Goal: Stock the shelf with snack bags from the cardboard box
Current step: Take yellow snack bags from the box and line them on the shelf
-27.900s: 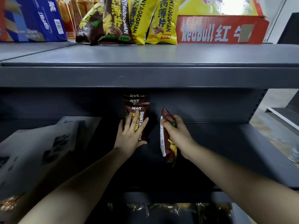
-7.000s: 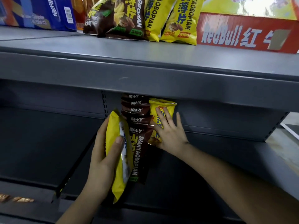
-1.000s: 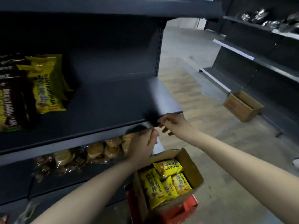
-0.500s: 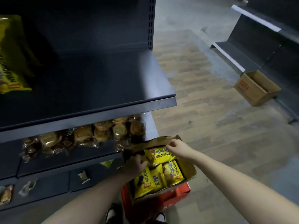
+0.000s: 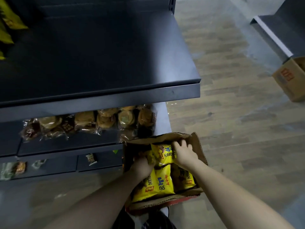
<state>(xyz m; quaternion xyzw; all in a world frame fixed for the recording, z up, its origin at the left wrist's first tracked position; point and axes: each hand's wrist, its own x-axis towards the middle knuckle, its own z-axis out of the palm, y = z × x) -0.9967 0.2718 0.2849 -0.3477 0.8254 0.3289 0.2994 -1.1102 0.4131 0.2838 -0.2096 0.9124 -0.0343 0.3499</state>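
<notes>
Inside the cardboard box point(image 5: 197, 146) my right hand point(image 5: 184, 154) curls round the top yellow snack bag point(image 5: 162, 154), likely bound for the shelf point(image 5: 102, 96); my left hand point(image 5: 142, 165) digs alongside, and I cannot tell its grip.

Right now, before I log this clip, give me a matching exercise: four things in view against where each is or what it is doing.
Things
1. right hand
2. wrapped pastries
3. second cardboard box
4. shelved yellow bags

Places or states
A. on the floor, far right
B. left edge of the dark shelf
C. one level below that shelf
D. gripping the top snack bag in the near cardboard box

Pairs: 1-D, 2-C, 3-A, 4-B
</notes>
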